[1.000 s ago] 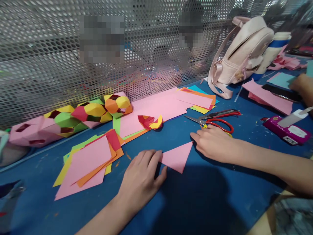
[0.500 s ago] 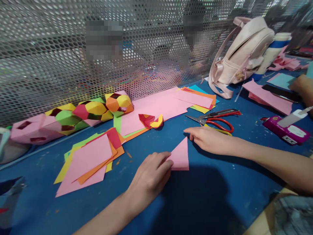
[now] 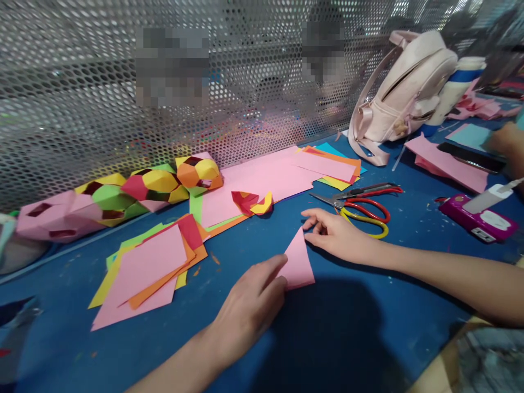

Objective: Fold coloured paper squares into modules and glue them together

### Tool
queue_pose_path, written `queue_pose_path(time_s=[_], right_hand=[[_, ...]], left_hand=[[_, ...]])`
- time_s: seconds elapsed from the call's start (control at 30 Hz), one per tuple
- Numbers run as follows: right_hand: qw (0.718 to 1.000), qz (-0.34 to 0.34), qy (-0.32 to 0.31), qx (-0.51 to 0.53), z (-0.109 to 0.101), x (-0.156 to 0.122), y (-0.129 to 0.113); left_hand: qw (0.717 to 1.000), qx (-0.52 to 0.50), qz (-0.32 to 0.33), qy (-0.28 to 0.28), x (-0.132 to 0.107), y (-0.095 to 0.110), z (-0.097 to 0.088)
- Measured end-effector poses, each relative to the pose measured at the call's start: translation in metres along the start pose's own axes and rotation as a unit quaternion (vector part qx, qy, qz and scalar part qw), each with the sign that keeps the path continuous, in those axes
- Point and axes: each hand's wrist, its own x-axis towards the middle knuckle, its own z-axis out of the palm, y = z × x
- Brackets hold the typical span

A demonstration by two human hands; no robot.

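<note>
- In the head view, on a blue table (image 3: pixel 229 245): a folded pink paper (image 3: pixel 298 265), lying flat between both hands, narrow corner pointing away, wide edge toward the wearer.
- At the left side of the paper, the left hand (image 3: pixel 249 303), back up, fingers and thumb over the edge; cannot tell whether pinching or only pressing down.
- At the far corner of the paper, the right hand (image 3: pixel 333 236), fingers loosely curled, apart from the thumb; cannot tell whether touching the corner.
- Just beyond the right hand, scissors (image 3: pixel 341 204) with one red and one yellow handle, and next to them a grey and red tool (image 3: pixel 370 190).
- Left of the left hand, a stack (image 3: pixel 155 256) of coloured sheets, pink on top.
- Farther back, more sheets (image 3: pixel 266 174), mostly pink, with a small red and yellow piece (image 3: pixel 249 203) at their near edge.
- Along a metal mesh (image 3: pixel 102 131), to the left, a lumpy chain (image 3: pixel 151 185) of pink, green, yellow, red and orange paper.
- To the right, a pale backpack (image 3: pixel 409 93), a bottle (image 3: pixel 452 90), a phone (image 3: pixel 470 157) and a purple device (image 3: pixel 477 218).
- At the right edge, blurred, another person's hand (image 3: pixel 511 144).
</note>
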Motion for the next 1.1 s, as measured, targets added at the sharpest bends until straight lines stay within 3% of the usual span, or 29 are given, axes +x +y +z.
queue_pose_path(time_s=[0.13, 0.3, 0.4, 0.53, 0.6, 0.7, 0.9, 1.1], right_hand=[[0.997, 0.032, 0.006, 0.075, 0.003, 0.001, -0.001], [0.990, 0.020, -0.008, 0.141, 0.008, 0.000, -0.001], [0.985, 0.004, -0.001, 0.171, 0.012, -0.003, -0.006], [0.979, -0.012, -0.002, 0.205, 0.019, -0.009, -0.019], [0.975, -0.021, -0.005, 0.223, 0.022, -0.011, -0.024], [0.969, -0.027, -0.011, 0.245, 0.027, -0.012, -0.026], [0.976, 0.010, -0.057, 0.210, 0.031, -0.010, -0.026], [0.982, 0.003, -0.077, 0.171, 0.034, -0.010, -0.028]], left_hand=[[1.000, -0.006, -0.027, 0.007, -0.003, 0.000, 0.001], [0.997, -0.061, -0.036, 0.005, -0.004, 0.003, -0.002], [0.982, -0.151, -0.114, 0.023, 0.001, 0.005, -0.007], [0.907, -0.263, -0.329, 0.022, 0.015, 0.009, -0.014], [0.876, -0.300, -0.377, 0.007, 0.021, 0.011, -0.015], [0.832, -0.354, -0.427, 0.012, 0.025, 0.013, -0.015], [0.698, -0.513, -0.493, 0.079, 0.021, 0.016, -0.013], [0.624, -0.597, -0.491, 0.115, 0.025, 0.012, -0.014]])
